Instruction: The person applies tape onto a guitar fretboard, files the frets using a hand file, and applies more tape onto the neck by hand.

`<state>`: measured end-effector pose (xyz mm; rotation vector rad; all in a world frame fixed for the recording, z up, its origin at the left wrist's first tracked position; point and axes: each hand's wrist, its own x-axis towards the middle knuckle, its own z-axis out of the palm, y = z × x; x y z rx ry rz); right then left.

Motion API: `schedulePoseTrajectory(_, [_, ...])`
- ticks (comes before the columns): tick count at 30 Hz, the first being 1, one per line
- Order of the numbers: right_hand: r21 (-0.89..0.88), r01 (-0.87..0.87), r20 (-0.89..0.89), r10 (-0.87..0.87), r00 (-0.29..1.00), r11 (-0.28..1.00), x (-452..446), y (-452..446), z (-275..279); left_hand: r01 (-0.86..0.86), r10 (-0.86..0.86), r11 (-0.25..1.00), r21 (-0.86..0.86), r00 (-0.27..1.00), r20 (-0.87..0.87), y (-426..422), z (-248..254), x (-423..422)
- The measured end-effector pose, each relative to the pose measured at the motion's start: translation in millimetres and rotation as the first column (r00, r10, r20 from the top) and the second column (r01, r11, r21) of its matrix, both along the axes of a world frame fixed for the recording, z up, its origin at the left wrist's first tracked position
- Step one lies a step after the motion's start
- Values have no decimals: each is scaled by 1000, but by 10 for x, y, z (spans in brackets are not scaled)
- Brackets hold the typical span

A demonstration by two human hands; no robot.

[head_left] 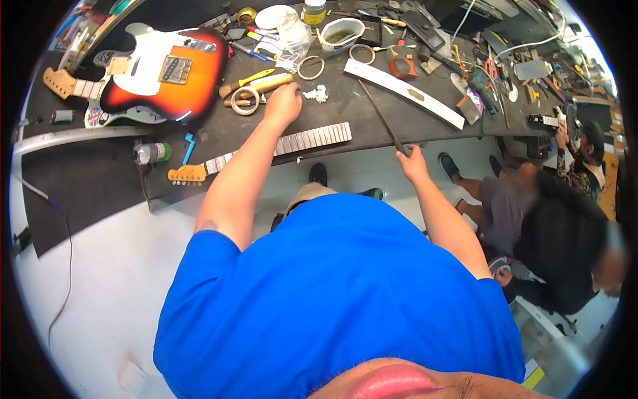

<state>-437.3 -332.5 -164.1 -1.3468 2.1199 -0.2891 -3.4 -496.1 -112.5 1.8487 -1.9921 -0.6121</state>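
Note:
My right hand point(413, 164) grips the handle of a long thin file point(378, 113), which points away over the bench edge. My left hand point(284, 105) is closed on the bench by a wooden handle point(271, 83); what its fingers hold, if anything, is hidden. Below it a guitar neck point(316, 138) lies along the front edge, frets up, partly covered by my left forearm. Its headstock point(187, 174) points left. A crumpled white scrap point(317, 94) sits just right of my left hand. Further right lies a long white bar point(402, 93).
A sunburst electric guitar point(193, 66) lies at the back left. Tape rolls point(246, 100), a yellow-handled brush point(246, 82) and a white tub point(341, 33) stand nearby. Tools crowd the right side. A person in black point(555, 233) sits at my right; another is beyond.

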Motion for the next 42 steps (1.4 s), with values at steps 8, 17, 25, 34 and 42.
schedulePoseTrajectory(8, [149, 64, -78, -53, 996, 987, -266, 1312, 499, 237, -235, 971, 36, 907, 349, -740, -280, -302])
schedulePoseTrajectory(17, [43, 241, 118, -245, 962, 969, -414, 1773, 486, 85, -67, 994, 62, 965, -252, -230, 431, 61])
schedulePoseTrajectory(25, [-1, -329, 219, 321, 922, 944, 488, 726, 550, 199, -214, 977, 80, 923, 320, 539, 220, 277])
schedulePoseTrajectory(34, [-412, -617, -133, 626, 769, 670, 1700, -281, 506, 8, -5, 1000, -19, 991, 132, 1085, 515, 487])
schedulePoseTrajectory(42, [-365, -761, -346, 680, 646, 537, 2042, -619, 450, 210, -216, 971, 110, 975, 45, 1139, 732, 1202])
